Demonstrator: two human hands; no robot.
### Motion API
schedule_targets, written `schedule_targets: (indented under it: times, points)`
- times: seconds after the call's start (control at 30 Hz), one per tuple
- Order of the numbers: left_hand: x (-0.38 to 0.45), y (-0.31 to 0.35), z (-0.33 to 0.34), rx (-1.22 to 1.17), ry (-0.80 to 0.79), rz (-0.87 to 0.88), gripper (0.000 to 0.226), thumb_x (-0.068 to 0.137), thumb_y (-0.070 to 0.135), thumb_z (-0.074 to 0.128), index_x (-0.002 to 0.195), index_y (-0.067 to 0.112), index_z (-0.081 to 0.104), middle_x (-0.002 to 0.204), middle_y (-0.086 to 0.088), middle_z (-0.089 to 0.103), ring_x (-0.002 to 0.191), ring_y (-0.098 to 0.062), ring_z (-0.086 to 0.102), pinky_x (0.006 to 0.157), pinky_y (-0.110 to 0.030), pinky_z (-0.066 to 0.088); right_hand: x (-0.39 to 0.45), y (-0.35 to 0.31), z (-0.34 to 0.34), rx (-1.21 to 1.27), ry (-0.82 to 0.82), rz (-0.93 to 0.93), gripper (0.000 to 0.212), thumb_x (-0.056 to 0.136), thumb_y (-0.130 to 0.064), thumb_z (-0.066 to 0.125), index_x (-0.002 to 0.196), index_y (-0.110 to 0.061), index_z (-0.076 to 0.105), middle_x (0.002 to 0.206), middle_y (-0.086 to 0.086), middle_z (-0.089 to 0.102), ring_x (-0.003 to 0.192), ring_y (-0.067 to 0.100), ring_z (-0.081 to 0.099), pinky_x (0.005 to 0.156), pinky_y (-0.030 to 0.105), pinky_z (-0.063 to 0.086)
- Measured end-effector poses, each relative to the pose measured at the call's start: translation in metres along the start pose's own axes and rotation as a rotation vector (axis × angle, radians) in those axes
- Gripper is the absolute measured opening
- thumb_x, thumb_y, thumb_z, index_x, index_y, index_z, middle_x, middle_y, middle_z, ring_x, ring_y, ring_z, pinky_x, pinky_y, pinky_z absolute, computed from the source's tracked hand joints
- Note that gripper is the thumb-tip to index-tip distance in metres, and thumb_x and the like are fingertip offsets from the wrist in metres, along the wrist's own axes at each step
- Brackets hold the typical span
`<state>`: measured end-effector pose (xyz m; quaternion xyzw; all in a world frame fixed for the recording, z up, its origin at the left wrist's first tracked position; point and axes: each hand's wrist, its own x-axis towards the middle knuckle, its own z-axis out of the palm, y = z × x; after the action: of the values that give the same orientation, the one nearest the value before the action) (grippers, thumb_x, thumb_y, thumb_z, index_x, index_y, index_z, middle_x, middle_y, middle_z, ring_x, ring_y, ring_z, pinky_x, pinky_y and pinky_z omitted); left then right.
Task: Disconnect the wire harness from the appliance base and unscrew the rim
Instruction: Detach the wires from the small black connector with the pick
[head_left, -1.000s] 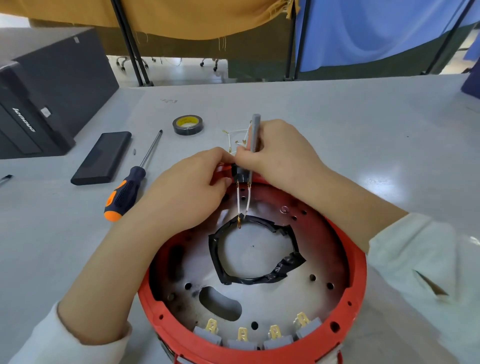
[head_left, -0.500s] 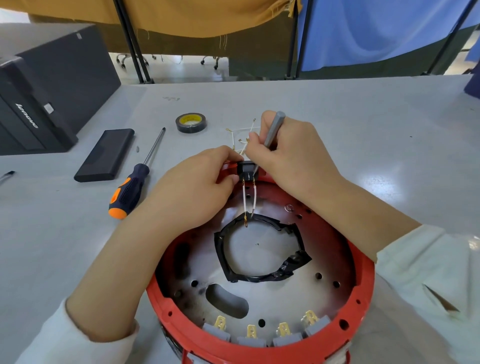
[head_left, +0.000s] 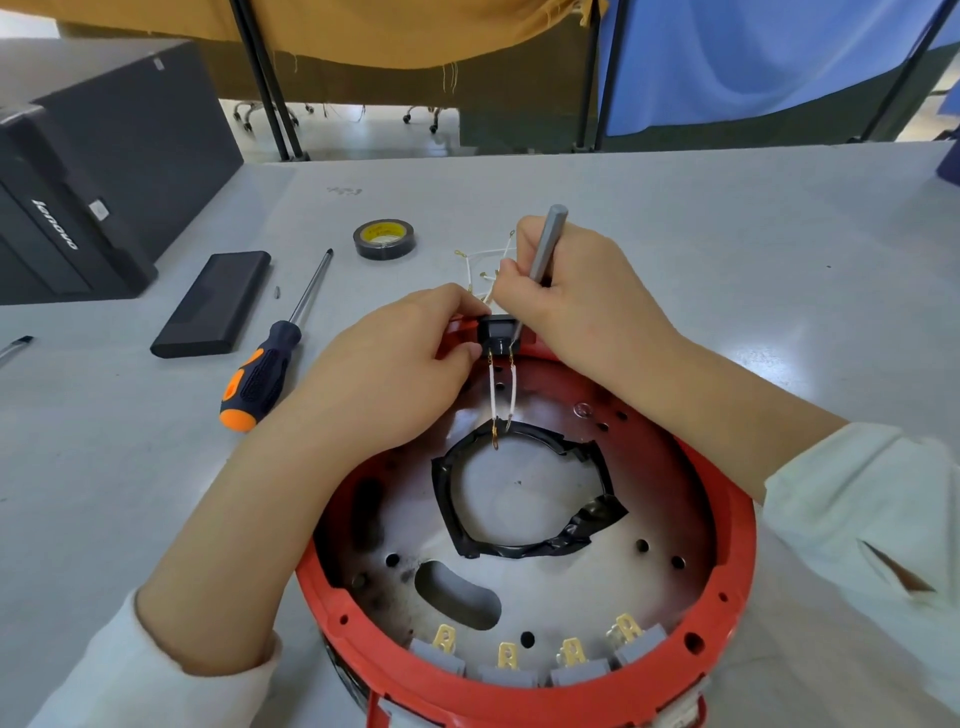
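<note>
The round appliance base with its red rim (head_left: 727, 587) lies upturned in front of me, its metal plate showing. A small black connector block (head_left: 496, 332) sits on the far edge of the rim, and two white wires (head_left: 501, 397) hang from it onto the black-taped centre ring (head_left: 524, 545). My left hand (head_left: 395, 374) pinches the rim and the block from the left. My right hand (head_left: 566, 296) holds a thin grey tool (head_left: 545, 244), its tip at the block's right side. Loose white wires (head_left: 483, 257) lie on the table behind my hands.
An orange and black screwdriver (head_left: 270, 366) and a flat black slab (head_left: 213, 304) lie to the left. A roll of black tape (head_left: 384, 239) sits behind them. A black computer case (head_left: 78, 171) stands at far left. Several brass terminals (head_left: 506, 654) line the near rim.
The grey tool has tilted to the right in my right hand, and its tip has come down at the block's right side. My left hand keeps its hold on the rim.
</note>
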<state>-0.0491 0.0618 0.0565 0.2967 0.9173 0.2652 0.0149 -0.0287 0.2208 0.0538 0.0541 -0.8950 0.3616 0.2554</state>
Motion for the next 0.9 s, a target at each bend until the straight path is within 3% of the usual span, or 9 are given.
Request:
schedule_targets:
  times: [0.37, 0.47, 0.7, 0.9]
  points:
    - [0.001, -0.001, 0.001, -0.004, 0.007, -0.006, 0.026, 0.092, 0.027, 0.052, 0.117, 0.032, 0.053, 0.112, 0.010, 0.059, 0.106, -0.011, 0.052, 0.084, -0.028, 0.039, 0.010, 0.001, 0.001, 0.037, -0.066, 0.092, 0.034, 0.082, -0.017, 0.051, 0.058, -0.021, 0.026, 0.053, -0.006, 0.028, 0.051, 0.010, 0.027, 0.052, 0.033, 0.025]
    - [0.001, 0.000, 0.000, -0.005, 0.003, -0.004, 0.028, 0.091, 0.027, 0.052, 0.119, 0.032, 0.053, 0.114, 0.009, 0.060, 0.108, -0.012, 0.052, 0.090, -0.033, 0.041, 0.007, 0.001, 0.002, -0.020, -0.063, 0.059, 0.031, 0.083, -0.020, 0.051, 0.060, -0.021, 0.030, 0.055, -0.005, 0.035, 0.053, 0.011, 0.032, 0.054, 0.034, 0.030]
    - [0.000, -0.001, 0.000, -0.005, 0.004, -0.001, 0.027, 0.092, 0.028, 0.051, 0.118, 0.035, 0.051, 0.115, 0.012, 0.059, 0.108, -0.009, 0.051, 0.088, -0.029, 0.040, -0.002, -0.001, -0.002, 0.029, 0.080, -0.011, 0.035, 0.086, -0.023, 0.049, 0.060, -0.023, 0.027, 0.051, -0.007, 0.030, 0.050, 0.008, 0.033, 0.048, 0.022, 0.029]
    - [0.000, -0.001, -0.001, 0.003, -0.008, 0.019, 0.029, 0.092, 0.027, 0.051, 0.120, 0.034, 0.050, 0.117, 0.010, 0.058, 0.109, -0.010, 0.051, 0.088, -0.030, 0.040, -0.003, -0.001, 0.000, -0.143, -0.035, -0.040, 0.032, 0.089, -0.030, 0.047, 0.063, -0.025, 0.029, 0.056, -0.004, 0.041, 0.053, 0.014, 0.040, 0.052, 0.033, 0.033]
